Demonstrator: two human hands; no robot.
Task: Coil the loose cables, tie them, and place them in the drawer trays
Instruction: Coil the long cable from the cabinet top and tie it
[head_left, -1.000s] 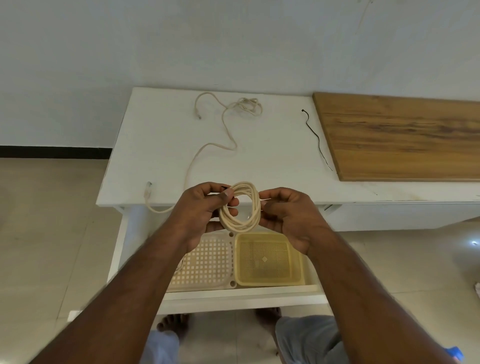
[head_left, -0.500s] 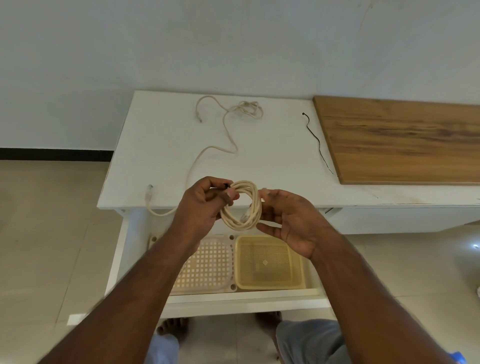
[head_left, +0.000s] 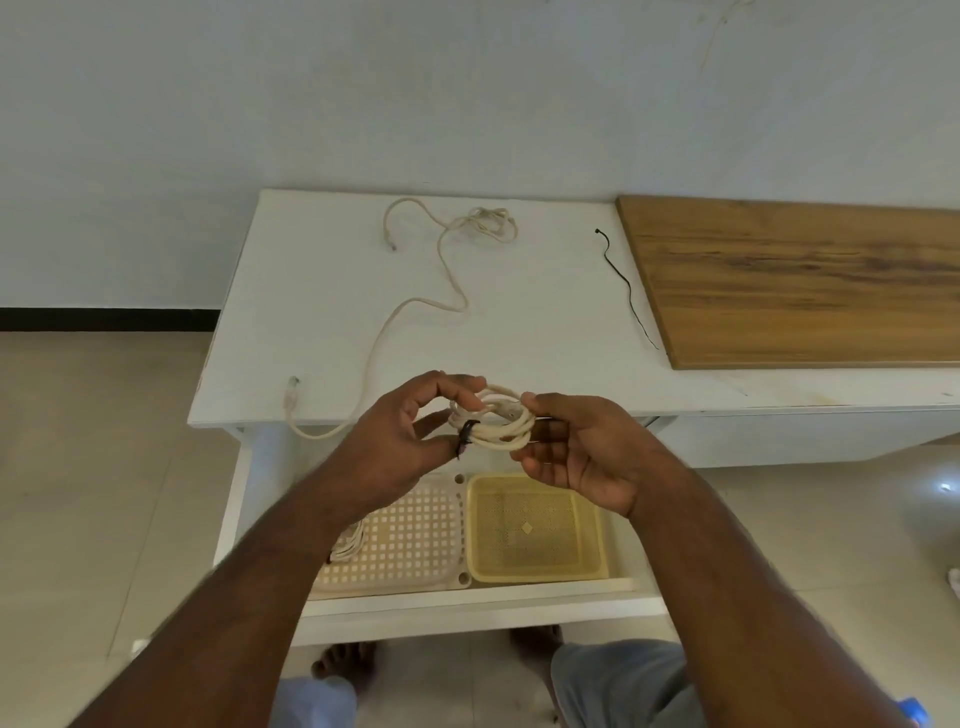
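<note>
A white surface (head_left: 519, 322) runs across the middle of the frame against a pale wall (head_left: 363, 93), with a dark skirting strip at the left edge and beige floor tiles (head_left: 88, 467) below. A wooden board (head_left: 800, 280) lies on the surface at the right, and just left of it a thin black tie (head_left: 626, 291) rests on the white top. A loose cream cable (head_left: 447, 270) wanders from the upper centre of the surface down to its near left edge, where it droops over. At the centre of the frame, above the open drawer (head_left: 467, 608), both hands hold a coiled cable (head_left: 493, 421) bound by a black tie at its left side. The left hand (head_left: 400, 441) pinches the coil with curled fingers near the tie; the right hand (head_left: 582, 452) grips the coil's right side, fingers curled around it. In the drawer sit a cream perforated tray (head_left: 410, 535), holding a bundled cable at its left, and a yellow tray (head_left: 535, 530) just beside it on the right.
</note>
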